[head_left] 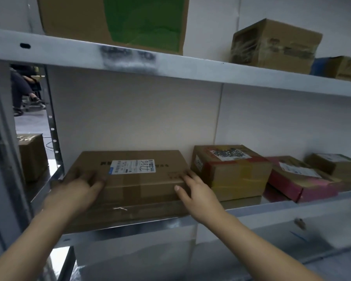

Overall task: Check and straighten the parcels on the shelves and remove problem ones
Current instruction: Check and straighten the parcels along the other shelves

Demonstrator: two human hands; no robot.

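Two bare forearms reach up and in from the bottom corners to the middle shelf (pixel 272 211). The left hand (pixel 77 187) lies palm down on the near left corner of a long flat box (pixel 138 185). Its fingers (pixel 91 178) are fairly straight and spread over the top, though blurred. The right hand (pixel 197 191) sits at the near right corner. Its fingers (pixel 190 175) are laid loosely across the top edge and the thumb is stretched along the front face, so neither hand is clenched round anything. The box lies flat between the two hands at the left end of the shelf, its front edge at the shelf's lip. A white label (pixel 133 166) faces up just beyond the fingertips. Just beside it on the right stands a taped box (pixel 231 173) with red and yellow bands. Next comes a pink box (pixel 300 181), set askew, and near it a small box (pixel 336 165) by the wall. Above, the upper shelf (pixel 190 68) carries a green box (pixel 130 23), a wrapped box (pixel 276 45) turned at an angle, and another carton (pixel 346 67) at the right edge. Through the gap at the left, a far box (pixel 32 155) stands, and beyond it are a seated person's legs (pixel 21 88).
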